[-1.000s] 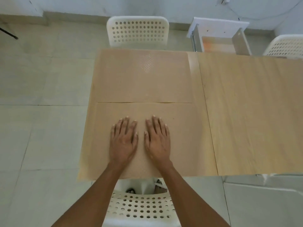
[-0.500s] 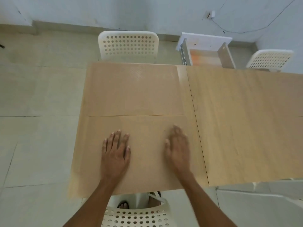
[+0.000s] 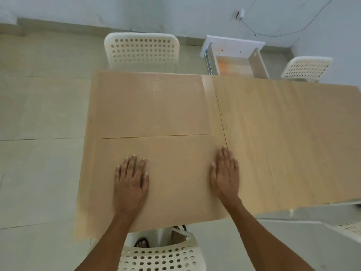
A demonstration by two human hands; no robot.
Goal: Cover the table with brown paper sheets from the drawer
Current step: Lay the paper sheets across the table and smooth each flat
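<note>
Two brown paper sheets lie flat on the left half of the table [image 3: 283, 133]: far sheet [image 3: 148, 106] at 12 o'clock, near sheet [image 3: 175, 173] under my hands, their edges meeting. My left hand [image 3: 131, 180] and right hand [image 3: 225, 173] press palm-down on the near sheet, fingers straight, well apart. Open drawer [image 3: 234, 65] at 1 o'clock beyond the table, between two white chairs.

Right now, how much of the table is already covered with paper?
Done: the far sheet lies flat on the table's left part. In hand: left hand and right hand press the near sheet flat. Left: the bare right half of the table; the drawer stands open.
</note>
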